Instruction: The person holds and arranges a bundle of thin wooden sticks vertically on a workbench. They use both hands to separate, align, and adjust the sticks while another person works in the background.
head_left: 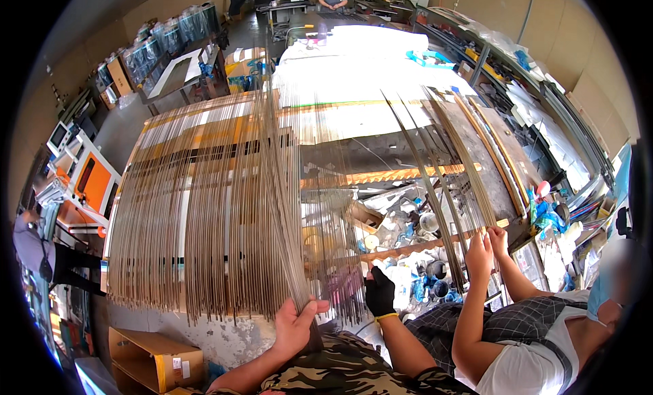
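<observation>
My left hand, bare, is closed around the near end of a bundle of thin metal rods, its thumb pointing right. The bundle slants away from me toward the far side of the frame. My right hand wears a black glove with a yellow cuff. It is beside the near ends of a sparse row of thin rods, fingers loosely bent and apart, no rod visibly gripped. Left of the bundle, a dense row of similar rods lies across the frame, near ends overhanging.
At right, a co-worker's hands pinch other rods. Wooden crossbars bridge an opening above bags and cups. A cardboard box stands at lower left. White sheeting covers the table beyond. Other people work farther off.
</observation>
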A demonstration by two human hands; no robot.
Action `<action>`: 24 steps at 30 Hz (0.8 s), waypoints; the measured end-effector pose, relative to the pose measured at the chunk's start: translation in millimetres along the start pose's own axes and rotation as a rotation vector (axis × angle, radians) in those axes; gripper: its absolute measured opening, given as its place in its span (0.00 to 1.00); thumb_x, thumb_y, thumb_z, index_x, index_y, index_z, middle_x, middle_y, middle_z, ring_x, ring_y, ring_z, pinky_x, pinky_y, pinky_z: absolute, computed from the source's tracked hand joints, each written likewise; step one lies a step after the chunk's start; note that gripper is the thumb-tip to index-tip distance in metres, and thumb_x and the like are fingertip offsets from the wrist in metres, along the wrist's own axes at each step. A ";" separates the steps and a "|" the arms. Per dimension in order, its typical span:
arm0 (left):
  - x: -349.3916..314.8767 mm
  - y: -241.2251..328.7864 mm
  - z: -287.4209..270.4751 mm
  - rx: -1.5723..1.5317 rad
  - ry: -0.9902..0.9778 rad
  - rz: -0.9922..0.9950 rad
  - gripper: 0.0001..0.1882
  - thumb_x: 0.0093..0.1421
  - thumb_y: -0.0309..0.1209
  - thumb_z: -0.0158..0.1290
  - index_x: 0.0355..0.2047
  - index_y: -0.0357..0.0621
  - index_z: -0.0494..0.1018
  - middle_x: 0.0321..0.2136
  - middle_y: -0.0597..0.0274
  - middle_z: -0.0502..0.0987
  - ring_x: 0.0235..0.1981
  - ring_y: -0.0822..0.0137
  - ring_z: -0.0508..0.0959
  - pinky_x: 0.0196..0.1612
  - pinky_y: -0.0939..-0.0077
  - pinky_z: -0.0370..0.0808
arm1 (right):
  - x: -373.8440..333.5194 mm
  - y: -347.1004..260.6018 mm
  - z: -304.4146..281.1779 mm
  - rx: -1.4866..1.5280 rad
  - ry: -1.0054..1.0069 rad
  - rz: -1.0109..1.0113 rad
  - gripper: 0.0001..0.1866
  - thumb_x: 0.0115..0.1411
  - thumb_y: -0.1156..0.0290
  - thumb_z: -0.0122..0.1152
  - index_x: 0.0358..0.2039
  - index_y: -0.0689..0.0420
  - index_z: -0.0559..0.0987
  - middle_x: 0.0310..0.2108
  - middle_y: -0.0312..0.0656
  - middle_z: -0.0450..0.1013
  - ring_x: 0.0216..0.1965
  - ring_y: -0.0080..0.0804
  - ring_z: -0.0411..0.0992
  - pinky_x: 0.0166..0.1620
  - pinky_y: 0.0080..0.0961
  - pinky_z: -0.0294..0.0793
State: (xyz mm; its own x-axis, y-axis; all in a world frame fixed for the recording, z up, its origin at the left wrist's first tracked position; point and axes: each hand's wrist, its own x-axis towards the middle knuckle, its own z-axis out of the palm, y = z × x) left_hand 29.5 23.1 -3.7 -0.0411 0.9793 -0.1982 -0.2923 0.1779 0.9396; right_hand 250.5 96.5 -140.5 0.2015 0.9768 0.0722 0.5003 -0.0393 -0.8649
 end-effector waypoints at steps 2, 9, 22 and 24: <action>-0.1 0.5 0.6 -0.003 -0.004 0.002 0.07 0.66 0.24 0.45 0.43 0.34 0.64 0.37 0.48 0.79 0.39 0.62 0.80 0.47 0.70 0.75 | 1.0 4.3 0.6 -0.046 -0.031 0.032 0.18 0.56 0.72 0.56 0.46 0.64 0.77 0.42 0.53 0.77 0.47 0.44 0.75 0.51 0.29 0.72; -1.3 0.3 -0.3 0.020 -0.003 0.016 0.07 0.66 0.24 0.45 0.43 0.33 0.65 0.37 0.48 0.79 0.39 0.62 0.80 0.47 0.70 0.75 | -9.2 -20.0 -6.6 0.043 -0.044 0.092 0.16 0.55 0.71 0.56 0.45 0.61 0.77 0.42 0.54 0.76 0.46 0.45 0.75 0.49 0.30 0.73; -0.4 2.1 1.0 0.036 -0.012 0.014 0.08 0.66 0.25 0.45 0.44 0.34 0.64 0.37 0.48 0.79 0.39 0.61 0.80 0.46 0.69 0.76 | -16.3 24.9 4.7 -0.189 -0.033 -0.023 0.16 0.53 0.69 0.57 0.43 0.59 0.76 0.39 0.51 0.76 0.43 0.50 0.74 0.46 0.36 0.73; -0.6 1.2 1.3 0.008 -0.006 0.001 0.08 0.66 0.25 0.45 0.44 0.34 0.64 0.37 0.48 0.79 0.39 0.61 0.80 0.47 0.69 0.75 | -11.1 20.5 7.6 -0.246 0.046 -0.079 0.12 0.58 0.67 0.55 0.39 0.58 0.78 0.34 0.50 0.76 0.38 0.49 0.75 0.42 0.34 0.73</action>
State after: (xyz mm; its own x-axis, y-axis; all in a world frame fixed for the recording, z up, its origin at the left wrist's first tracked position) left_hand 30.4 22.8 -2.1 -0.0352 0.9800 -0.1958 -0.2849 0.1780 0.9419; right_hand 252.1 86.5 -162.8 0.1892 0.9685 0.1619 0.7048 -0.0191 -0.7092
